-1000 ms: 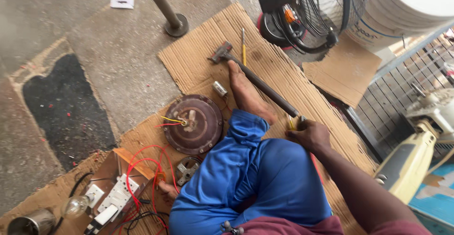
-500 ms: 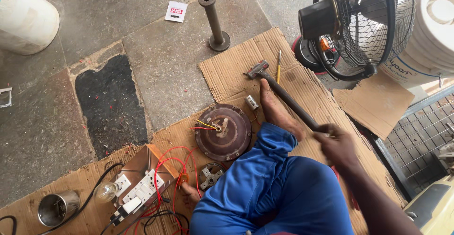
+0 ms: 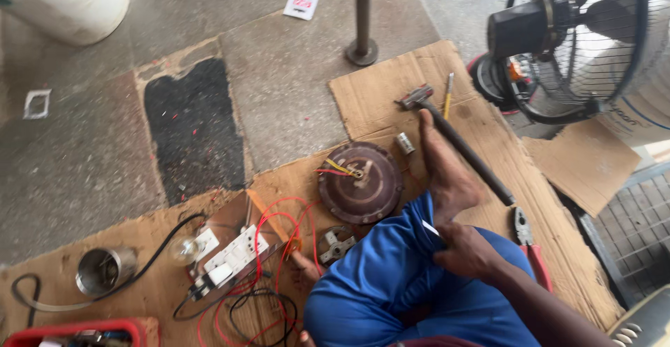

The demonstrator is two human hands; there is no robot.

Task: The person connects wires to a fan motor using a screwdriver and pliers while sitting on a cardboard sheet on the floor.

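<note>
My right hand rests on my blue trouser leg just above my bare foot, fingers curled on the cuff. Red-handled pliers lie on the cardboard just right of that hand. A long black hammer lies diagonally past the foot. A round brown fan motor with yellow and red wires sits left of the foot. My left hand is out of sight.
A standing fan is at top right, a metal pole base at top centre. At lower left lie a white switch board with red wires, a bulb, a metal can and a red crate. A white drum stands top left.
My right hand has left the spot by the hammer handle and come back to my trouser cuff. The pliers now lie on the cardboard. The view has swung left.
</note>
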